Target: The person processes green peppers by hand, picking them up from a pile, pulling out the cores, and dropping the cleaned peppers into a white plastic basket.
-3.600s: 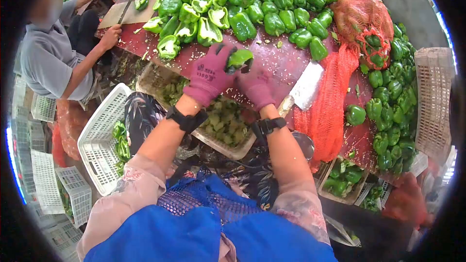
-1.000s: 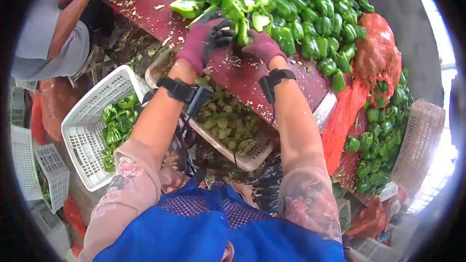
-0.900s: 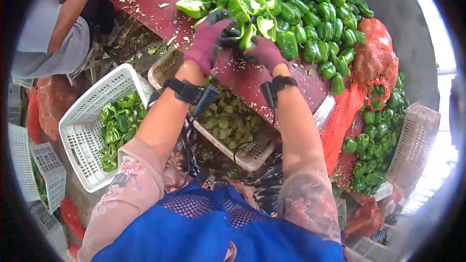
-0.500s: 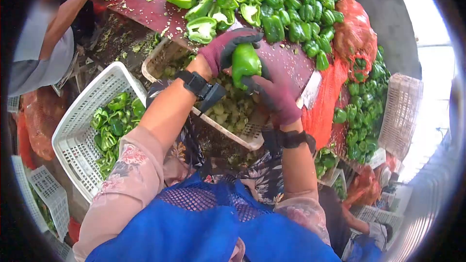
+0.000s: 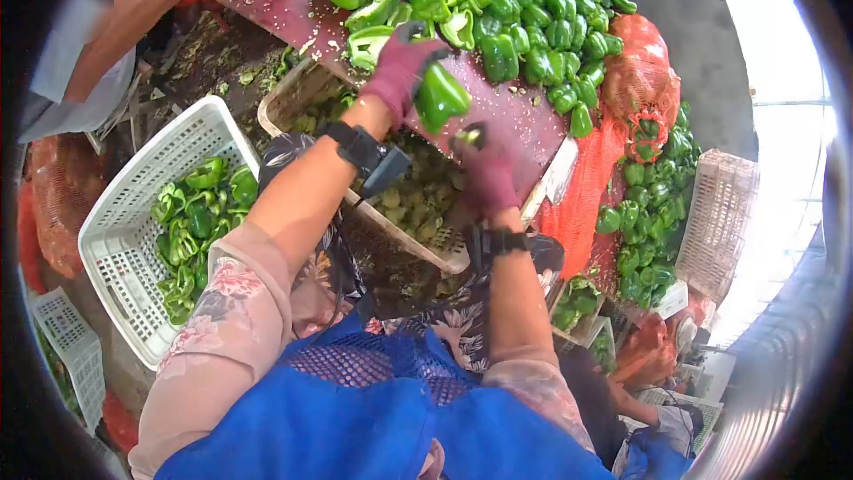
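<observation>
My left hand (image 5: 404, 71), in a maroon and black glove, is closed on a green bell pepper (image 5: 442, 100) above the table's front edge. Apart from it, lower right, my right hand (image 5: 494, 169) is smeared by motion. A small pale green piece, seemingly a pepper core (image 5: 472, 135), shows at its fingertips. Under both hands sits a crate (image 5: 418, 246) with pale green scraps in it. Opened pepper halves (image 5: 369, 44) lie on the maroon tabletop (image 5: 524, 124) just beyond my left hand.
Whole bell peppers (image 5: 542, 27) are heaped at the back. To the left stands a white crate (image 5: 124, 240) with cut peppers. A red mesh sack (image 5: 641, 67) and a tipped basket (image 5: 718, 213) are on the right. Another person's arm (image 5: 147, 13) reaches in at upper left.
My hands have drawn apart. The right has pulled down away from the pepper with the small pale piece; the pepper stays in my left hand, now tilted.
</observation>
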Tool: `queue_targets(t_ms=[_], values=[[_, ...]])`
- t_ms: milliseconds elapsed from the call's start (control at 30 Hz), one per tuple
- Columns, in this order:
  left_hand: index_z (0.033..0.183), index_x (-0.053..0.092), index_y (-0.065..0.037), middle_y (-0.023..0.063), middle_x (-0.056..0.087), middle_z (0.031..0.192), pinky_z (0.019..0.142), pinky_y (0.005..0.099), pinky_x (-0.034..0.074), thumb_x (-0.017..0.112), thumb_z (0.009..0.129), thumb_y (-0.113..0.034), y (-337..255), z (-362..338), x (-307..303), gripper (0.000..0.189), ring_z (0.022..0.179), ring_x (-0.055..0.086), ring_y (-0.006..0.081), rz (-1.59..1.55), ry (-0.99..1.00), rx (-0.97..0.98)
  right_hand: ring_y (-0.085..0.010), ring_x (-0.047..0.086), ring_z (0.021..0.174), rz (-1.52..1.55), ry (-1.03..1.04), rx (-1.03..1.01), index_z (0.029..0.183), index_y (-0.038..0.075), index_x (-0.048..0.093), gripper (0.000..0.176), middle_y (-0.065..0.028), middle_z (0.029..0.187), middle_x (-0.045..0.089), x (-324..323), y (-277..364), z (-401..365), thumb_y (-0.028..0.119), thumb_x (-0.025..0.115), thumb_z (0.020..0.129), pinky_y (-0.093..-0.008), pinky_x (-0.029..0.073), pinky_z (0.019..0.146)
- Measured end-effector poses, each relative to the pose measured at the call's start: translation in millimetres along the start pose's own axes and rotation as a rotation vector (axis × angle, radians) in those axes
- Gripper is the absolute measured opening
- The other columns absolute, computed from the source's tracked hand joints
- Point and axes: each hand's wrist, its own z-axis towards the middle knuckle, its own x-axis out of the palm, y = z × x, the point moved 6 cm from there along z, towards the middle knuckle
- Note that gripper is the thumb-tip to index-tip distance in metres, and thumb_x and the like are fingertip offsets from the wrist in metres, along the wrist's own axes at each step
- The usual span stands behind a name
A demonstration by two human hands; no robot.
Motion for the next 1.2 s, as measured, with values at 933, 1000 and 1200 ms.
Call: queue_targets(t_ms=[933,1000,1200], values=[[0.127,0.052,-0.002,0.0108,0.064,0.110,0.087,0.0343,0.052,0.058,0.087,-0.014,-107,-58,-27,0.042,0.096,0.064,0.0222,-0.428,0.448,0.202,-0.0227,0.062,0.075,0.143,-0.003,-0.496,0.107,0.003,0.062,0.026,-0.0091,0.085,0.067,26,60,-16,0.015,0.063,0.084,-0.0356,0.050,0.072],[0.132,0.050,-0.003,0.0096,0.063,0.111,0.085,0.0308,0.051,0.061,0.085,-0.013,-133,-80,-50,0.049,0.094,0.064,0.0201,-0.215,0.327,0.267,-0.0243,0.062,0.076,0.085,-0.032,-0.510,0.110,0.005,0.061,0.031,-0.0104,0.086,0.067,34,54,-3,0.017,0.065,0.082,-0.0360,0.050,0.073],[0.132,0.051,-0.008,0.0091,0.062,0.120,0.092,0.0322,0.046,0.073,0.077,-0.024,-157,-151,-243,0.061,0.103,0.061,0.0228,1.042,-0.411,0.204,-0.0311,0.062,0.096,-0.222,-0.166,-0.673,0.121,0.009,0.054,0.049,-0.0168,0.111,0.060,54,97,26,0.025,0.070,0.077,-0.0399,0.049,0.083]])
